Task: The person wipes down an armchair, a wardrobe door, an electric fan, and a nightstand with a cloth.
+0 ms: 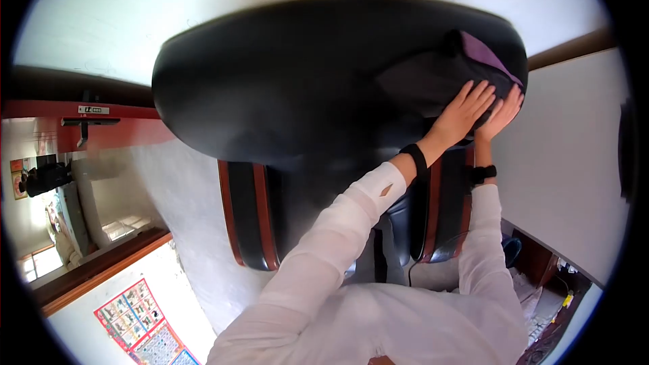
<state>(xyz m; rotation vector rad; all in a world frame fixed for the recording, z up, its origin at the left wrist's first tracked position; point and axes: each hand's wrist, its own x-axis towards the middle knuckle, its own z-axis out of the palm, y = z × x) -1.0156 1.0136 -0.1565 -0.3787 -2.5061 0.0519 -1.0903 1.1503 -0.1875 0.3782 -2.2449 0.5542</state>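
A folded dark cloth (pixel 433 81) with a purple side (pixel 488 58) lies at the right end of a large black surface with rounded ends (pixel 284 81). My left hand (pixel 466 109) rests on the cloth's near part, its fingers stretched out flat. Close beside it, my right hand (pixel 503 113) lies at the cloth's right edge with its fingers extended. Both palms are hidden from view. Each wrist wears a black band, below white sleeves.
Below the black surface stand two black and brown supports (pixel 248 216). A white panel (pixel 574 155) is on the right. At left are a red door frame (pixel 118 125) and a wall chart (pixel 138 314). Cluttered items (pixel 541 311) show at lower right.
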